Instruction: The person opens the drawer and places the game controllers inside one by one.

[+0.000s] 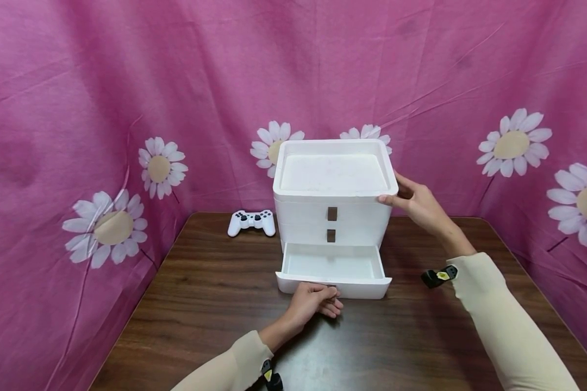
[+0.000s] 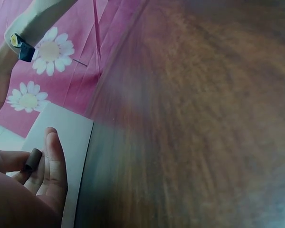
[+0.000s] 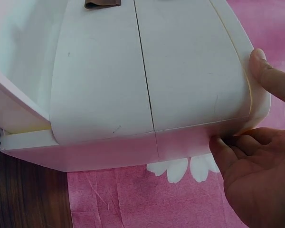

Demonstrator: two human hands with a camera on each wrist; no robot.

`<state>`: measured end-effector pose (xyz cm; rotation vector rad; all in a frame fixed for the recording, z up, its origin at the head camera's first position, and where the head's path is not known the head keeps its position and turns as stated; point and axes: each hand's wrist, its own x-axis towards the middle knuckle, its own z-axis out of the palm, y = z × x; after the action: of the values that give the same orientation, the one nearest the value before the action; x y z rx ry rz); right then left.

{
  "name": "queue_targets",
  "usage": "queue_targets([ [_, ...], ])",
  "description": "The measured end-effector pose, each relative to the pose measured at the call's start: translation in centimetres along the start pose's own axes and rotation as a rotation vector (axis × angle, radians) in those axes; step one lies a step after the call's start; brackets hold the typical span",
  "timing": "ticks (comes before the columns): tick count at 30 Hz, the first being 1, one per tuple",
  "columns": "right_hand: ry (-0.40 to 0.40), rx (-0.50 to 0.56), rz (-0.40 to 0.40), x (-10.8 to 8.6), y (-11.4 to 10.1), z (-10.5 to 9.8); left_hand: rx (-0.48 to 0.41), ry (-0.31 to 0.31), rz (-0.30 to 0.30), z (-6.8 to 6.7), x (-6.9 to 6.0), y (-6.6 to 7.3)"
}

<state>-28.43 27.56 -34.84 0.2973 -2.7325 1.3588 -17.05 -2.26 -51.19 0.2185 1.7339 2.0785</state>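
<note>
A white drawer unit (image 1: 298, 220) stands on the table with its bottom drawer (image 1: 330, 290) pulled out; inside, that drawer looks empty. The left hand (image 1: 308, 304) is at the front of this drawer, and in the left wrist view its thumb and fingers pinch the brown pull tab (image 2: 33, 160). The right hand (image 1: 420, 206) grips the upper right corner of the unit, thumb (image 3: 270, 76) on the front edge and fingers against the side. Two upper drawers with brown tabs (image 1: 331, 213) are closed.
A white game controller (image 1: 251, 221) lies on the wooden table (image 1: 200, 288) to the left of the unit. Behind and at both sides hangs a pink cloth (image 1: 215, 81) with white flowers. The unit's top is a shallow tray (image 1: 332, 171).
</note>
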Motion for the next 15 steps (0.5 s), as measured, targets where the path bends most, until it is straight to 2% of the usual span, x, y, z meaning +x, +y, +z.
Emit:
queue_targets([
  [6,0.008,-0.008,-0.005,-0.1,-0.1,0.1,-0.002,-0.04,-0.011,0.2,-0.8,0.0],
  [15,0.014,-0.016,-0.005,-0.2,-0.1,0.1,-0.001,-0.022,-0.02,0.5,-1.8,0.0],
])
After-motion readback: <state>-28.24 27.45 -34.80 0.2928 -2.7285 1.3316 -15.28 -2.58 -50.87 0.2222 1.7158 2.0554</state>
